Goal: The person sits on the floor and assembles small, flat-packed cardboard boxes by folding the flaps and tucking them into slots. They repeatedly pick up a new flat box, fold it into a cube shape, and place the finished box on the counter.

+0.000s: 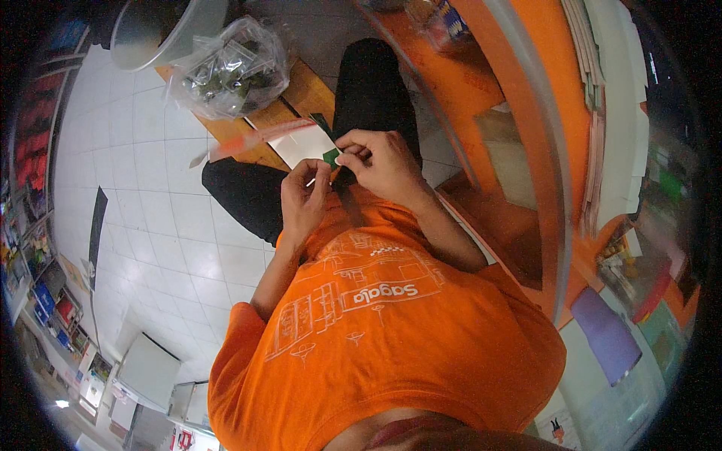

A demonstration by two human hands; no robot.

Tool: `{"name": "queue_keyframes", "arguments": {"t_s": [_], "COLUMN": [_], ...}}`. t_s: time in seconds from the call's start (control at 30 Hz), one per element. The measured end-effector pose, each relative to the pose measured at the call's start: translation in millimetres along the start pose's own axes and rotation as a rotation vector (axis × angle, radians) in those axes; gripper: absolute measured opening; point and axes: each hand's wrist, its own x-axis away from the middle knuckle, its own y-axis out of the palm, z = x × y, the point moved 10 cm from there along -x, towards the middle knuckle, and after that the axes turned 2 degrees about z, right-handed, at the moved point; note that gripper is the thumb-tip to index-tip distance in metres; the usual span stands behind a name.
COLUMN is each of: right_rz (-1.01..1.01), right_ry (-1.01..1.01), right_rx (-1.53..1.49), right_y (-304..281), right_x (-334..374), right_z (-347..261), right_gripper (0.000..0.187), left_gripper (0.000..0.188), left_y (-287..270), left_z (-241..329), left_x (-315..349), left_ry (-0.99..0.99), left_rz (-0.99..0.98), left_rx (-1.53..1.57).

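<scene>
Over my lap, both hands work close together at a small dark green piece (331, 155), possibly a leaf or a folded packet; its kind is unclear. My right hand (380, 159) pinches it between thumb and bent fingers from the right. On its left side, my left hand (302, 197) has thumb and fingertips pressed together, touching or nearly touching the green piece; what lies in that pinch is hidden. Just beyond the fingers is a white flat rectangular thing (297, 144). A blurred, see-through orange-red strip (252, 140) lies across its far left side.
A clear plastic bag (233, 68) with dark green contents rests on a slatted wooden bench (307, 90) ahead. Behind it stands a pale round bucket (162, 37). An orange shelf unit (526, 98) curves along my right. White floor tiles (180, 195) spread to the left.
</scene>
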Motion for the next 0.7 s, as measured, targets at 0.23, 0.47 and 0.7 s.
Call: {"name": "queue_keyframes", "arguments": {"t_s": [0.23, 0.47, 0.7], "right_rz": [0.088, 0.22, 0.111], "right_ry": [0.027, 0.034, 0.003], "right_rx": [0.105, 0.001, -0.187], "right_y": [7, 6, 17], "right_x": [13, 16, 17], "right_z": [-5, 1, -8], "right_gripper": [0.016, 0.011, 0.008], "left_gripper": [0.017, 0.013, 0.03], "left_y": [12, 5, 0], "left_z": [-33, -16, -32], "left_x": [4, 4, 20], "left_ry": [-0.202, -0.127, -0.207], "left_rz": [-0.165, -0.114, -0.009], "left_rx": [0.3, 0.204, 0.655]}}
